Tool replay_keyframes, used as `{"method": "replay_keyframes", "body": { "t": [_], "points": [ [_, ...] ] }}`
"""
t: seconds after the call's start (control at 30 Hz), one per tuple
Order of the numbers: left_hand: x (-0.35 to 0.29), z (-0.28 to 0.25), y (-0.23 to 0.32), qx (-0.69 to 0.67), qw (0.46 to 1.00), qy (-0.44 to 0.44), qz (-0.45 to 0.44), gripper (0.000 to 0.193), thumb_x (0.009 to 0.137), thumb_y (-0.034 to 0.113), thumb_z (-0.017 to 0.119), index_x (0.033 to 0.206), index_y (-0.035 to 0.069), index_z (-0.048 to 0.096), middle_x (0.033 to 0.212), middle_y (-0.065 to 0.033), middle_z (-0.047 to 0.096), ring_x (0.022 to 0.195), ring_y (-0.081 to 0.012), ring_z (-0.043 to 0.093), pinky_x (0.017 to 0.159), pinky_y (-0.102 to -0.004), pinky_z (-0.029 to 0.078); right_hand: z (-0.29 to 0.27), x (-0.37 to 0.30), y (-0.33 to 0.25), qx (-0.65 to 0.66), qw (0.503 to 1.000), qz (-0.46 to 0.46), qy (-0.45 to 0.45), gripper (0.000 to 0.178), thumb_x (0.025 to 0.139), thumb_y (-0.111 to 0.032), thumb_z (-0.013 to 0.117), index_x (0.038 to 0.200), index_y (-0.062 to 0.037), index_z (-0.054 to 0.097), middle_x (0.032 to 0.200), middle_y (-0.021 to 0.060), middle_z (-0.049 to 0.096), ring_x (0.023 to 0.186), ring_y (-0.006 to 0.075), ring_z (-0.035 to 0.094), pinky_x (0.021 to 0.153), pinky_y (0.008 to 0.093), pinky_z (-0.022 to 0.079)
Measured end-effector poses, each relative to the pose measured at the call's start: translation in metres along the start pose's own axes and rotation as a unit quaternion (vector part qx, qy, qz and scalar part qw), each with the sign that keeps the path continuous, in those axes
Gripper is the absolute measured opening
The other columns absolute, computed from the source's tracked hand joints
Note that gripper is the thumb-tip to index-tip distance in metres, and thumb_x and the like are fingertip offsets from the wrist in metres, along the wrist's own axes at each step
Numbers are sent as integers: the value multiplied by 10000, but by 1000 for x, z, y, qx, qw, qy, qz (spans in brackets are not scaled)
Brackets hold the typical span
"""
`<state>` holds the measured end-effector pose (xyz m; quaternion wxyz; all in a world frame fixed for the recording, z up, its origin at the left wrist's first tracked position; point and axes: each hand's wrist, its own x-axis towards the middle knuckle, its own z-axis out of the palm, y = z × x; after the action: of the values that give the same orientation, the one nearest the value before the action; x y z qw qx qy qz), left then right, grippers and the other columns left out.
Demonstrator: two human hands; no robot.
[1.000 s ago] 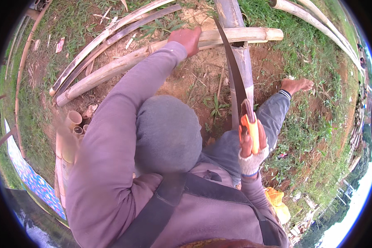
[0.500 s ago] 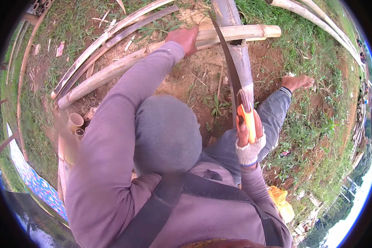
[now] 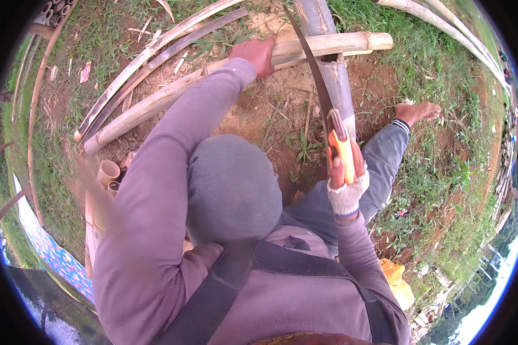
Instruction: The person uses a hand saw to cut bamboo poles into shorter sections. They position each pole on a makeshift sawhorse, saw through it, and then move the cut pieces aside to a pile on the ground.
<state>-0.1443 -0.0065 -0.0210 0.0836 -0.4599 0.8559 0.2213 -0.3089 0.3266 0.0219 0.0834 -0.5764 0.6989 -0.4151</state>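
Note:
My bare left hand is wrapped round a pale bamboo pole, which lies crosswise over a thicker grey bamboo trunk. In my gloved right hand is a handsaw with an orange handle. Its long, curved dark blade points away from me and crosses the pole to the right of my left hand. Where the blade meets the pole, I cannot tell how deep any cut goes. The trunk has an opening just below the pole.
Split bamboo strips lie at the upper left. Short cut bamboo tubes are beside my left arm. More long poles reach in from the upper right. My bare foot rests on the ground right of the trunk. A yellow-orange bag lies near my right elbow.
The saw and my right hand have slid a little away from me, so the blade reaches farther past the pole. My left hand keeps its hold.

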Motion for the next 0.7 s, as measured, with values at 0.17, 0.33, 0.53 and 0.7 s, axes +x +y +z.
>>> {"method": "replay_keyframes", "body": {
  "t": [0.17, 0.33, 0.53, 0.7],
  "points": [
    [9, 6, -4, -14, 1000, 4, -2, 545, 874, 321, 825, 1334, 103, 630, 1160, -209, 783, 1106, -419, 755, 986, -537, 590, -16, -43, -4, 35, 999, 39, 12, 559, 1119, -404, 586, 1451, 43, 636, 1306, 230, 735, 1091, 341, 742, 962, 440, 573],
    [10, -9, 0, -37, 998, -55, 17, 688, 823, 348, 844, 1423, 94, 621, 1213, -222, 775, 1146, -394, 746, 1016, -512, 585, 15, 24, 0, 33, 999, 32, 10, 499, 1040, -128, 692, 1485, 65, 576, 1362, 253, 713, 1193, 356, 735, 1026, 429, 570],
    [47, 7, -27, -88, 990, -82, 74, 740, 801, 352, 844, 1454, 83, 619, 1261, -221, 761, 1157, -394, 741, 1050, -493, 569, 16, 65, -29, 70, 996, 59, 21, 483, 1032, -127, 711, 1461, 72, 612, 1283, 222, 757, 1140, 280, 749, 1002, 380, 566],
    [21, 6, 16, -13, 1000, -5, 18, 693, 827, 345, 841, 1433, 98, 613, 1270, -217, 758, 1172, -402, 738, 1041, -513, 571, 13, 78, -41, 83, 992, 92, 22, 458, 1034, -119, 707, 1441, 70, 617, 1185, 202, 762, 1048, 264, 745, 936, 367, 574]
  ]
}}
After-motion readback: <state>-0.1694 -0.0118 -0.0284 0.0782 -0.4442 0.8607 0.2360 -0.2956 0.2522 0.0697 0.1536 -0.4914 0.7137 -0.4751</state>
